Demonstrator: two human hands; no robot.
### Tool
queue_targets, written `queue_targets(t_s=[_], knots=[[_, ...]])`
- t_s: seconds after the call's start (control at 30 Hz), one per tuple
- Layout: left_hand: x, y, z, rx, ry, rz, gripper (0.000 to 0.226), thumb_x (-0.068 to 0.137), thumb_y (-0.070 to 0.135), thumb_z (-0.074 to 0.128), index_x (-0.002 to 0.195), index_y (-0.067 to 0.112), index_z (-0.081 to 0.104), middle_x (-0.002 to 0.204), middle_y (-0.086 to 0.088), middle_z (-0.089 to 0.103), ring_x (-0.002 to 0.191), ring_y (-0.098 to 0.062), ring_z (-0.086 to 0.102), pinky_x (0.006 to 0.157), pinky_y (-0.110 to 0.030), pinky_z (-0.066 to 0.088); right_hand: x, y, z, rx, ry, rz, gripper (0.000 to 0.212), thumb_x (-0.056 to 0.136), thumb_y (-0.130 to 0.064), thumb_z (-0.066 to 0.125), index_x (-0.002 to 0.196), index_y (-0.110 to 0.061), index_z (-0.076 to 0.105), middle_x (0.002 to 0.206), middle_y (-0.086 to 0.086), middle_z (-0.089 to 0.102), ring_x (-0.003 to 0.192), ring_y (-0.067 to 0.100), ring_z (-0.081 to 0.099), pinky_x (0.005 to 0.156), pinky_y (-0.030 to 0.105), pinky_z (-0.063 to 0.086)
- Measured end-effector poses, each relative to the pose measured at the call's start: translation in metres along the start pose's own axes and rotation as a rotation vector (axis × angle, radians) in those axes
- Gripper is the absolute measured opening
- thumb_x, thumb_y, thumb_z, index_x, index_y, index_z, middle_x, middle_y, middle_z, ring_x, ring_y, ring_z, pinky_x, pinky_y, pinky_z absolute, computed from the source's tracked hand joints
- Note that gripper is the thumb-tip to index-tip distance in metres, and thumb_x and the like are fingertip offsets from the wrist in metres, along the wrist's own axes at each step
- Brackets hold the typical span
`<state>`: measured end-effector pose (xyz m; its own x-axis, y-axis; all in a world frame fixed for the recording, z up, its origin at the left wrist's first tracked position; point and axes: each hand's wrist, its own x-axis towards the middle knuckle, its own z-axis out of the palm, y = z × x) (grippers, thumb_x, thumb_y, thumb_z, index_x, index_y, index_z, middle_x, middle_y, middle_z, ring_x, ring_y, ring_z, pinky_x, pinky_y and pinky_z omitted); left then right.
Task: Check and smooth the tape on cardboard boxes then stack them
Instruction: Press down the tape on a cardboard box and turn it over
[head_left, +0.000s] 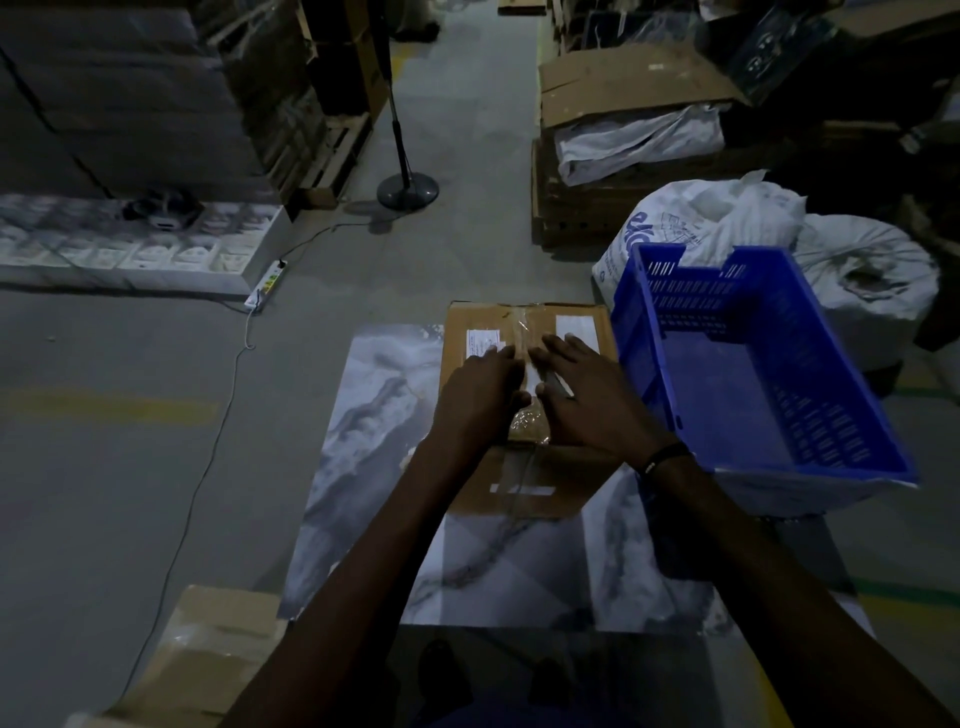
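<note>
Two hands lie flat on one taped cardboard box: the left hand (480, 387) and the right hand (587, 395) on the cardboard box (524, 415); one strip of tape (527, 332) runs along its top, with two white labels, one label (484, 343) left of the strip and another label (576, 330) right of it; a second box (208, 654) sits at the lower left; one blue crate (753, 364) stands beside the first box; two white sacks, one sack (701, 218) and another sack (867, 270), lie behind the crate; one fan stand (407, 189) and one power strip (266, 286) are on the floor.
</note>
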<state>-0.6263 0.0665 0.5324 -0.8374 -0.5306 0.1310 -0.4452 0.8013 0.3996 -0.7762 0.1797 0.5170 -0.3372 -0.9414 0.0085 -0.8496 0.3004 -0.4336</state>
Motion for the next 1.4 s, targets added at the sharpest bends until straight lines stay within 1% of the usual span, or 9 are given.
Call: queue_targets(t_s=[0.17, 0.3, 0.47, 0.63, 0.8, 0.97, 1.1, 1.23, 1.4], knots=[[-0.005, -0.003, 0.007, -0.076, 0.008, 0.005, 0.009, 0.094, 0.024, 0.069, 0.096, 0.016, 0.067, 0.124, -0.005, 0.064, 0.095, -0.022, 0.065, 0.073, -0.029, 0.050, -0.003, -0.002, 0.007, -0.048, -0.015, -0.001, 0.055, 0.109, -0.040, 0.038, 0.160, -0.026, 0.027, 0.170, -0.001, 0.016, 0.157, 0.019, 0.006, 0.125, 0.048, 0.014], [-0.022, -0.004, 0.011, -0.123, 0.112, -0.032, 0.015, 0.098, 0.029, 0.066, 0.104, 0.019, 0.075, 0.124, 0.004, 0.069, 0.096, -0.013, 0.066, 0.067, -0.009, 0.036, -0.008, -0.005, 0.006, 0.119, 0.076, 0.039, 0.048, 0.106, -0.042, 0.046, 0.152, -0.027, 0.046, 0.164, -0.004, 0.033, 0.155, 0.013, 0.018, 0.123, 0.041, 0.019], [-0.035, 0.000, 0.016, -0.147, 0.173, -0.081, 0.027, 0.100, 0.033, 0.065, 0.120, 0.019, 0.075, 0.138, 0.003, 0.065, 0.127, -0.015, 0.059, 0.103, -0.034, 0.048, -0.017, -0.012, 0.014, 0.177, 0.161, 0.086, 0.038, 0.104, -0.037, 0.054, 0.139, -0.025, 0.061, 0.156, -0.005, 0.047, 0.151, 0.013, 0.029, 0.122, 0.043, 0.030], [-0.035, -0.001, 0.013, -0.164, 0.114, -0.054, 0.031, 0.106, 0.034, 0.052, 0.124, 0.018, 0.072, 0.149, 0.000, 0.056, 0.139, -0.014, 0.047, 0.117, -0.040, 0.034, -0.019, -0.008, 0.013, 0.171, 0.073, 0.066, 0.045, 0.108, -0.039, 0.044, 0.151, -0.027, 0.047, 0.164, -0.005, 0.031, 0.156, 0.013, 0.014, 0.126, 0.044, 0.017], [-0.041, -0.001, 0.012, -0.232, 0.100, -0.054, 0.031, 0.107, 0.031, 0.051, 0.125, 0.015, 0.070, 0.152, -0.001, 0.052, 0.145, -0.016, 0.038, 0.120, -0.043, 0.022, -0.022, -0.004, 0.020, -0.043, -0.040, 0.040, 0.054, 0.110, -0.043, 0.032, 0.161, -0.028, 0.023, 0.171, -0.005, 0.008, 0.158, 0.018, -0.003, 0.126, 0.047, 0.006], [-0.050, 0.004, 0.020, -0.202, 0.184, -0.075, 0.028, 0.106, 0.030, 0.054, 0.124, 0.017, 0.071, 0.144, -0.001, 0.060, 0.138, -0.016, 0.047, 0.115, -0.035, 0.029, -0.028, -0.010, 0.028, -0.002, 0.071, 0.053, 0.049, 0.110, -0.041, 0.033, 0.157, -0.026, 0.035, 0.168, -0.002, 0.021, 0.157, 0.017, 0.006, 0.126, 0.045, 0.009], [-0.067, -0.003, 0.034, -0.141, 0.401, -0.014, 0.021, 0.100, 0.026, 0.066, 0.115, 0.014, 0.074, 0.123, -0.003, 0.071, 0.120, -0.017, 0.061, 0.098, -0.039, 0.051, -0.045, -0.007, 0.038, 0.131, 0.284, 0.026, 0.045, 0.104, -0.044, 0.047, 0.140, -0.019, 0.058, 0.152, 0.001, 0.051, 0.148, 0.015, 0.036, 0.120, 0.046, 0.033], [-0.082, -0.011, 0.043, -0.029, 0.399, 0.006, 0.032, 0.103, 0.039, 0.056, 0.125, 0.020, 0.070, 0.138, 0.000, 0.063, 0.138, -0.020, 0.049, 0.109, -0.049, 0.040, -0.064, -0.005, 0.049, 0.050, 0.481, -0.020, 0.038, 0.105, -0.040, 0.049, 0.131, -0.017, 0.065, 0.141, 0.002, 0.061, 0.142, 0.018, 0.046, 0.117, 0.051, 0.035], [-0.103, -0.027, 0.046, -0.133, 0.379, -0.035, 0.049, 0.098, 0.048, 0.063, 0.141, 0.025, 0.059, 0.160, 0.002, 0.042, 0.153, -0.022, 0.027, 0.117, -0.049, 0.035, -0.082, 0.004, 0.051, 0.045, 0.511, 0.011, 0.048, 0.099, -0.051, 0.056, 0.136, -0.021, 0.061, 0.154, 0.001, 0.050, 0.150, 0.028, 0.032, 0.121, 0.055, 0.026]])
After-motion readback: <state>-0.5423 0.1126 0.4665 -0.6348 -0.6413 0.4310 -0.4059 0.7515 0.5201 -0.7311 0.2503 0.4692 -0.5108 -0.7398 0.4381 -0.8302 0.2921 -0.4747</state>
